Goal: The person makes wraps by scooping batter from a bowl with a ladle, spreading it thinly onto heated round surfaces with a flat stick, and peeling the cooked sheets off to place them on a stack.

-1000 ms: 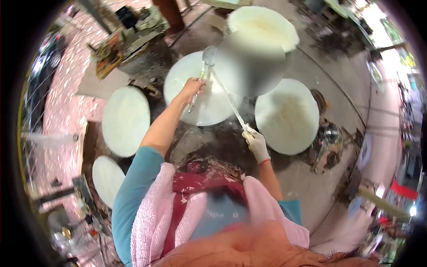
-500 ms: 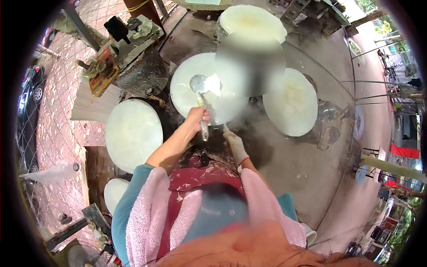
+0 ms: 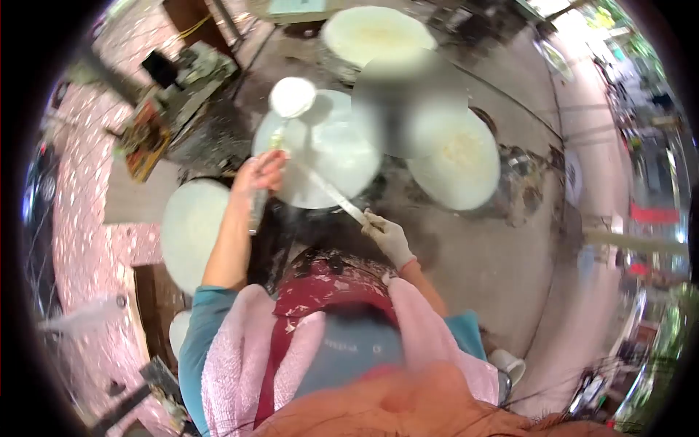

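Note:
My left hand [image 3: 260, 175] is closed around the handle of a ladle [image 3: 293, 97]. The ladle's round white head is over the far left edge of a large round white surface [image 3: 342, 138]. A white glove covers my right hand [image 3: 386, 237], which grips one end of a long, thin, flat stick [image 3: 335, 195]. That stick slants forward and left across the round surface, its far end near my left hand. Whether it touches the surface I cannot tell. A blurred patch hides the surface's right side.
Other large pale discs stand around: one at the left [image 3: 195, 234], one at the right [image 3: 466, 164] and one at the back [image 3: 378, 36]. A cluttered stand [image 3: 207, 102] is at the far left. A chain-link fence runs along the left side.
The ladle has risen and moved left with my left hand, and its head now looks white. My right hand's stick has swung out across the round surface. The view has shifted slightly.

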A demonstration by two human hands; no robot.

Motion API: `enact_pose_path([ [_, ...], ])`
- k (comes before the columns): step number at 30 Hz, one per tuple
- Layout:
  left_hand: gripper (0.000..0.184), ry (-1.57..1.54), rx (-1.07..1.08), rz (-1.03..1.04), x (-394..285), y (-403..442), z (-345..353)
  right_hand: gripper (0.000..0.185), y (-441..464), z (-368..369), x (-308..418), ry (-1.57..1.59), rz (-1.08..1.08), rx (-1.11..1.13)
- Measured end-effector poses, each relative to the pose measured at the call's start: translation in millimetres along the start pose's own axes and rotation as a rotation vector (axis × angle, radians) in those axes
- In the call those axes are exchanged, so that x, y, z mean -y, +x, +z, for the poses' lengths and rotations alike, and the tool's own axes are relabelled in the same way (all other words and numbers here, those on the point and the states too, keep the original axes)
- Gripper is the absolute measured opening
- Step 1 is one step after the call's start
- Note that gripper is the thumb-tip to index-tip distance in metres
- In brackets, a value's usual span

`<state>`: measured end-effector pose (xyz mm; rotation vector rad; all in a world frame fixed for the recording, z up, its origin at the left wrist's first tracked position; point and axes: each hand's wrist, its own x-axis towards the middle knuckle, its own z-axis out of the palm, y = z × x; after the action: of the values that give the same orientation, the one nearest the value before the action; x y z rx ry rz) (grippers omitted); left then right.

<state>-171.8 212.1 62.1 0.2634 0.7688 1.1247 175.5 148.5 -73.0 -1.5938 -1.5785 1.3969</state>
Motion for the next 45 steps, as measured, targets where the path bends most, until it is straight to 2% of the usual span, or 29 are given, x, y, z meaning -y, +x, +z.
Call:
enact_pose_path([
  [2,0.024,-0.131,0.118,-0.048,10.2,14.4,7.2,0.04,-29.3,-44.2,-17.6,-0.17,0.016,-0.334],
  [4,0.026,-0.22,0.158,-0.119,31.5,24.9,21.2,0.041,-72.4,-104.9,-18.2,-0.207,0.205,-0.636],
  [5,0.026,-0.214,0.13,-0.133,42.3,23.1,50.2,0.039,-98.1,-147.6,-39.4,-0.299,0.149,-0.761],
  [6,0.025,-0.213,0.096,-0.137,51.0,22.7,65.1,0.04,-117.1,-174.1,-69.4,-0.245,0.088,-0.858],
  [7,0.023,-0.188,0.027,-0.098,60.8,22.2,91.6,0.043,-135.7,-202.5,-90.3,-0.394,0.238,-0.877],
  [8,0.023,-0.211,0.022,-0.088,75.0,23.5,103.9,0.045,-155.7,-222.2,-118.8,-0.554,0.154,-0.973],
  [10,0.022,-0.231,0.025,-0.041,98.9,34.2,135.8,0.046,-170.5,-260.3,-157.2,-0.639,0.384,-0.958],
  [11,0.023,-0.242,0.007,-0.032,110.2,38.1,152.9,0.046,-169.5,-275.7,-173.4,-0.663,0.405,-0.933],
  [13,0.024,-0.38,0.099,-0.057,134.5,41.5,173.2,0.048,-176.3,-306.0,-193.6,-0.744,0.443,-0.877],
  [16,0.025,-0.511,0.16,-0.079,155.0,54.5,201.4,0.048,-155.4,-350.7,-215.3,-0.699,0.4,-0.755],
  [19,0.028,-0.625,0.164,-0.077,171.2,54.7,225.3,0.049,-124.3,-394.8,-230.6,-0.77,0.196,-0.713],
  [22,0.035,-0.683,0.231,-0.058,186.5,53.3,244.9,0.048,-85.0,-445.8,-230.1,-0.848,0.123,-0.62],
  [23,0.038,-0.697,0.263,-0.052,190.7,52.6,249.2,0.047,-72.2,-462.4,-222.0,-0.829,0.045,-0.619],
  [26,0.033,-0.672,0.205,0.02,199.1,48.0,273.2,0.04,-16.4,-506.2,-231.1,-0.825,-0.154,-0.539],
  [27,0.034,-0.664,0.198,0.043,199.8,45.3,279.5,0.037,7.4,-516.8,-233.8,-0.724,-0.186,-0.504],
  [29,0.034,-0.658,0.184,0.094,203.0,41.1,285.6,0.032,58.4,-531.8,-224.6,-0.591,-0.289,-0.387],
  [32,0.032,-0.604,0.135,0.177,209.3,33.9,291.8,0.045,145.8,-529.2,-208.7,0.14,-0.16,-0.003],
  [34,0.031,-0.573,0.072,0.235,213.6,26.2,286.6,0.063,175.8,-508.6,-121.9,0.169,-0.077,0.13],
  [36,0.03,-0.555,0.004,0.28,216.4,19.9,287.1,0.076,224.9,-483.1,-127.1,0.424,-0.127,0.145],
  [37,0.03,-0.557,-0.011,0.302,216.7,16.4,283.5,0.083,231.8,-476.0,-102.5,0.112,-0.2,0.052],
  [38,0.03,-0.557,-0.025,0.322,215.1,13.0,279.1,0.083,260.2,-470.8,-124.8,0.051,-0.265,0.014],
  [39,0.037,-0.649,0.12,0.283,212.5,10.4,273.4,0.081,266.3,-468.3,-120.2,0.1,-0.278,0.018],
  [40,0.036,-0.639,0.032,0.299,202.6,7.4,257.6,0.079,264.8,-449.6,-99.9,0.142,-0.29,0.016],
  [41,0.035,-0.623,0.025,0.303,199.9,4.9,253.2,0.069,252.9,-455.1,-80.5,-0.043,-0.305,-0.002],
  [43,0.034,-0.552,-0.023,0.328,196.6,1.2,243.1,0.057,227.4,-454.0,-42.5,-0.101,-0.335,-0.005],
  [45,0.033,-0.438,-0.097,0.359,189.3,0.7,241.8,0.047,192.0,-453.6,17.8,0.006,-0.283,0.071],
])
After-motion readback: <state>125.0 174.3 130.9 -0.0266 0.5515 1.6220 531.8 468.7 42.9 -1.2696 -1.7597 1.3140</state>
